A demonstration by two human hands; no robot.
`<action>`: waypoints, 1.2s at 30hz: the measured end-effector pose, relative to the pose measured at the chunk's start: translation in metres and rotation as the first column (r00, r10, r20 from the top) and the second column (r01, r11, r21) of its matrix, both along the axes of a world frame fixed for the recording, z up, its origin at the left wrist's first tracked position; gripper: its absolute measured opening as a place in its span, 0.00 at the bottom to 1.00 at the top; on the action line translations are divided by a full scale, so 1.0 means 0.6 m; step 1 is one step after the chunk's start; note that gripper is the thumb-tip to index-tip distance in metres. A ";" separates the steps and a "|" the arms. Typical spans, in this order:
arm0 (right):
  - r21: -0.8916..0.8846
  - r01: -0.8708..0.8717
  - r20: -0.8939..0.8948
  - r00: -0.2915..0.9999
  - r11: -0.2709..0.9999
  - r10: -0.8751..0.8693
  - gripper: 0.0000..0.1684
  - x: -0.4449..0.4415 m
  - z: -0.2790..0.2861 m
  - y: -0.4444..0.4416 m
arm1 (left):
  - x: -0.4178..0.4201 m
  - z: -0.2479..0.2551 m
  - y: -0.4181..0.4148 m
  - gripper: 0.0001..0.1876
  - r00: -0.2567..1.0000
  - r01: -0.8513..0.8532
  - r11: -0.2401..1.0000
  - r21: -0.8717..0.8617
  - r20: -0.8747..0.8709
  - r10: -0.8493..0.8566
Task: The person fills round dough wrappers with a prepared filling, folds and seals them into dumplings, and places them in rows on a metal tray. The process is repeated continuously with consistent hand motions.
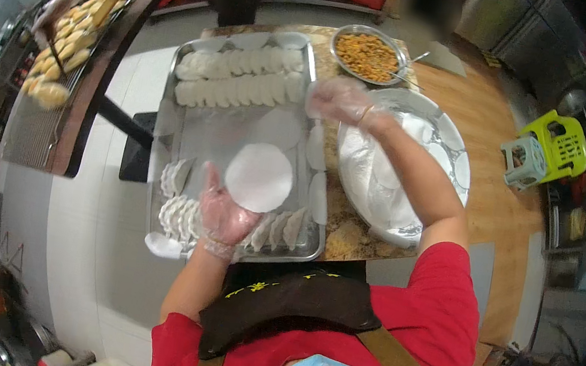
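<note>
My left hand (227, 213), in a clear plastic glove, is palm up beneath a round white dough wrapper (260, 177), which rests on its fingers. Beneath it lies a large metal tray (305, 128) with white rounds along its rim. Two long rows of overlapping folded dumplings (238, 89) fill its far part, and more crimped dumplings (180, 214) sit at the near edge. My right hand (341, 100), gloved too, hovers with bent fingers by the tray's right rim; whether it holds anything cannot be told. Just beyond is a metal bowl of chopped orange-brown filling (366, 56) with utensils.
A large round basin (460, 145) with white rounds and plastic film stands right of the tray. On the left, a co-worker's gloved hand (58, 6) is over a rack of golden pastries (66, 44). Green and pale plastic stools (565, 145) stand at the far right.
</note>
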State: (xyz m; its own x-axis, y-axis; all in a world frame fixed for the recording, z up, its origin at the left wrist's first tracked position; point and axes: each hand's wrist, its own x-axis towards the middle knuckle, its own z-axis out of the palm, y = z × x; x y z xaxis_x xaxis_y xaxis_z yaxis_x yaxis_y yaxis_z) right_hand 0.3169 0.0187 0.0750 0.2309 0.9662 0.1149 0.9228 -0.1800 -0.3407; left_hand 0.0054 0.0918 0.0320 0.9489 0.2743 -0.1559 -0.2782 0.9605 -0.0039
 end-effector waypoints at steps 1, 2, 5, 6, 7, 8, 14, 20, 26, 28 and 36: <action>0.096 0.101 0.179 0.977 0.990 -0.117 0.18 0.083 -0.037 -0.019 | 0.013 0.001 0.007 0.38 1.000 -0.002 1.000 0.006 0.002 0.002; 0.059 0.309 0.277 0.909 0.949 -0.313 0.17 0.132 -0.029 -0.036 | 0.023 0.001 0.013 0.37 1.000 -0.021 1.000 0.009 0.004 0.020; -0.062 0.715 0.381 0.662 0.697 -0.645 0.19 0.227 -0.021 -0.077 | 0.074 -0.012 0.024 0.35 0.998 -0.012 1.000 -0.012 -0.054 0.012; -0.084 0.733 0.365 0.653 0.675 -0.663 0.18 0.246 -0.027 -0.087 | 0.097 -0.021 0.030 0.35 0.998 0.021 1.000 0.019 -0.057 -0.019; -0.107 0.749 0.350 0.644 0.654 -0.680 0.17 0.264 -0.038 -0.095 | 0.119 -0.027 0.036 0.35 0.997 0.053 0.997 0.051 -0.060 -0.050; -0.130 0.763 0.336 0.634 0.633 -0.696 0.17 0.280 -0.051 -0.098 | 0.141 -0.032 0.043 0.35 0.997 0.047 0.997 0.062 -0.056 -0.043; -0.279 0.706 0.122 0.698 0.651 -0.705 0.23 0.358 -0.087 -0.103 | 0.280 -0.030 0.050 0.33 0.998 0.057 0.994 0.098 -0.007 -0.056; -0.274 0.671 -0.067 0.702 0.689 -0.709 0.21 0.315 -0.084 -0.083 | 0.347 -0.039 0.020 0.33 0.992 0.125 0.987 0.103 -0.001 -0.125; -0.104 0.601 -0.138 0.781 0.793 -0.610 0.19 0.390 -0.148 -0.114 | 0.369 -0.045 0.023 0.34 0.993 0.109 0.990 0.094 -0.051 -0.104; -0.053 0.648 -0.170 0.744 0.760 -0.646 0.21 0.403 -0.132 -0.091 | 0.366 -0.047 0.034 0.35 0.994 0.111 0.991 0.079 -0.016 -0.110; 0.064 0.264 0.070 0.961 0.962 -0.268 0.19 0.516 -0.173 -0.159 | 0.380 -0.059 0.017 0.26 0.996 0.087 0.996 -0.012 -0.019 -0.088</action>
State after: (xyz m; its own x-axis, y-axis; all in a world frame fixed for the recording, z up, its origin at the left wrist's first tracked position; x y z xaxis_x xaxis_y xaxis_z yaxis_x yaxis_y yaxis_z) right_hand 0.6266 -0.0767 -0.0287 0.4668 0.8631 0.1926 0.8681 -0.4058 -0.2857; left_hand 0.2332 0.1023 -0.0036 0.9660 0.1886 -0.1766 -0.1934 0.9811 -0.0098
